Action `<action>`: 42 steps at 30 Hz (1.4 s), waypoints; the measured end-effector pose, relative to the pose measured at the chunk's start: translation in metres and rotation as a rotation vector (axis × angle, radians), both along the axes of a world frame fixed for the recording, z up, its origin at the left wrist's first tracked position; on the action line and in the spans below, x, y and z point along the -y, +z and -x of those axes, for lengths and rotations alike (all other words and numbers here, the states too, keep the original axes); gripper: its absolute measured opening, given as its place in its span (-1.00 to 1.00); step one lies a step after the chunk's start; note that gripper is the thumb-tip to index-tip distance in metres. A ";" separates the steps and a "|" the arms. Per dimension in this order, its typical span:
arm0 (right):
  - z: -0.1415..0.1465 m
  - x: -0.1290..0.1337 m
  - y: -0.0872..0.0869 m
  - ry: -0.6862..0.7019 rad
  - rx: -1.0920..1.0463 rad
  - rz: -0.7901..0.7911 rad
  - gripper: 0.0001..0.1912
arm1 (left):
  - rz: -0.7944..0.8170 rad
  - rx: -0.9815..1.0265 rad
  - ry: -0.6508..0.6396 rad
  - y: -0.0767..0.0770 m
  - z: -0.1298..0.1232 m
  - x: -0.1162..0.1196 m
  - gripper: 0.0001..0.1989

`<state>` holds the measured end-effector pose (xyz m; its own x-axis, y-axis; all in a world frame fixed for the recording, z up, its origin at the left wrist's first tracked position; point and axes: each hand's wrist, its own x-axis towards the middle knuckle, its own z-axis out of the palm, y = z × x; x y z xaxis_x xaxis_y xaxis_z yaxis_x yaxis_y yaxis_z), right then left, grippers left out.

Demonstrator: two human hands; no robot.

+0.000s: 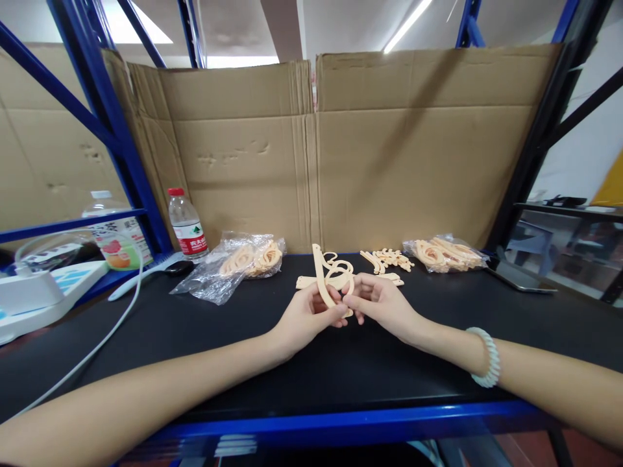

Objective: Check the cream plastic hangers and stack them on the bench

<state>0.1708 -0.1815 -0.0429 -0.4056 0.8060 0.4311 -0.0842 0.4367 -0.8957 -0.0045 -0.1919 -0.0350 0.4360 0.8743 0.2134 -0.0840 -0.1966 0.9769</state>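
My left hand (307,319) pinches a curved flat wooden piece (320,272) that stands up from the fingers. From the other side, my right hand (382,303) grips a scrolled wooden piece (349,272) with thin loops. Both pieces meet between my fingertips, low and close together; whether they are joined I cannot tell. Just behind the hands lie flat wooden strips (392,279) on the black tabletop, partly covered by the held pieces. Several small wooden pieces (389,259) form a loose pile farther back.
Plastic bags of wooden parts lie at back left (265,259) and back right (445,253). A red-capped water bottle (187,224) stands by the cardboard wall (413,149). A phone-like flat device (520,277) is at right. A white cable (104,337) crosses the left side.
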 end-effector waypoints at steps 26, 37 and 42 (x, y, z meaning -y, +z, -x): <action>-0.089 -0.128 0.001 -0.421 1.168 -0.702 -0.86 | 0.181 0.115 0.087 -0.006 0.001 -0.012 -0.68; -0.093 -0.129 0.004 -0.394 1.156 -0.628 -0.70 | 0.184 0.124 0.087 -0.006 0.001 -0.012 -0.68; -0.088 -0.129 0.002 -0.411 1.164 -0.624 -0.68 | 0.181 0.124 0.078 -0.007 0.002 -0.013 -0.69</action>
